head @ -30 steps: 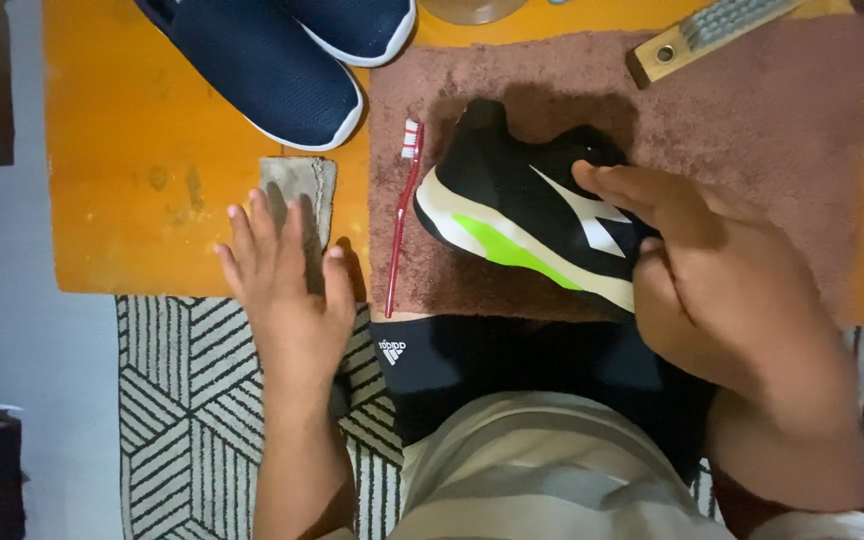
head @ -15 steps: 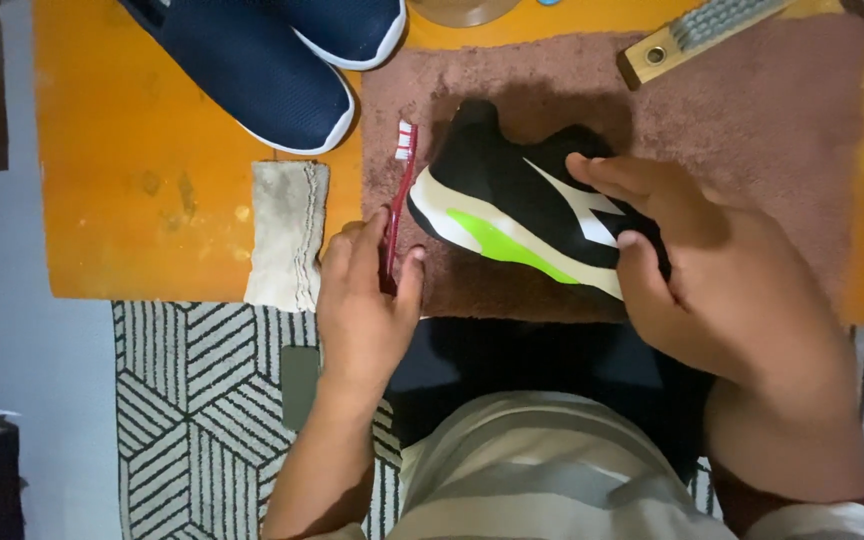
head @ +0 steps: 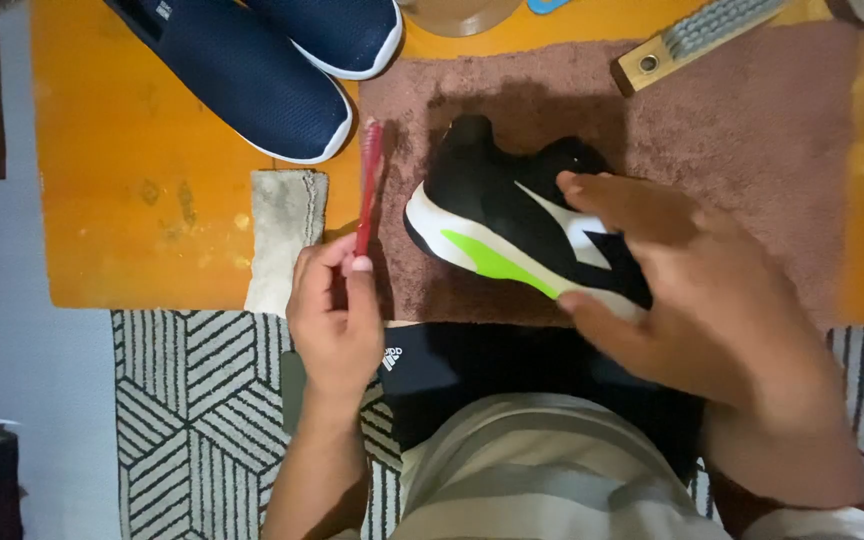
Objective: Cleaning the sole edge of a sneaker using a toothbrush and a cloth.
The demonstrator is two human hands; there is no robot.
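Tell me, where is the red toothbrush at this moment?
In the head view, the red toothbrush is left of centre, pinched in the left hand, between the grey cloth and the black shoe.

Seen from above, a person's left hand (head: 335,318) pinches the lower end of a red toothbrush (head: 367,187) between thumb and fingers, its bristled head pointing away toward a pair of navy slip-on shoes (head: 272,70). The right hand (head: 697,290) grips a black sneaker (head: 512,215) with white sole and lime-green stripe, which lies on its side on a brown towel (head: 752,150) spread over the orange tabletop (head: 142,180). A grey folded cloth (head: 282,235) lies just beside the toothbrush. A wooden-backed scrubbing brush (head: 697,40) rests at the towel's far edge. A black-and-white patterned rug (head: 192,420) covers the floor below.
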